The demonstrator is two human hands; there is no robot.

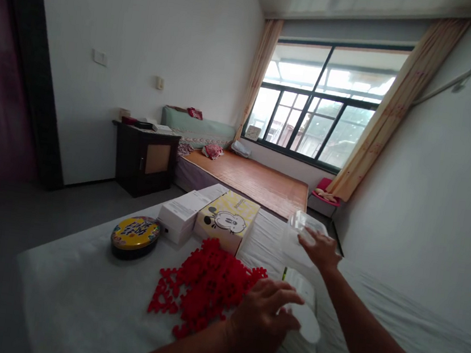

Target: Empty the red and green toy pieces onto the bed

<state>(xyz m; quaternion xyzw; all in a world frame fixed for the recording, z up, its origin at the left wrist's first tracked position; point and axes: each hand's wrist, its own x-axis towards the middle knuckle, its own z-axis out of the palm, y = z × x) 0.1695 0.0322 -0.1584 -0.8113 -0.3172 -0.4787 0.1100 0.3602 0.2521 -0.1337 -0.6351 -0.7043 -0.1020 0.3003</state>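
Note:
My left hand rests with fingers spread on a white container at the table's right side, just beside a pile of red cut-out pieces. My right hand reaches farther forward and grips a clear plastic lid or box held over the white table. Whether the clear piece touches the table is not visible.
A yellow cartoon-mouse box, a white box and a round yellow-lidded tin lie on the table's far part. Beyond stand a dark cabinet, a low bed with a wooden mat, a large window and a pink stool.

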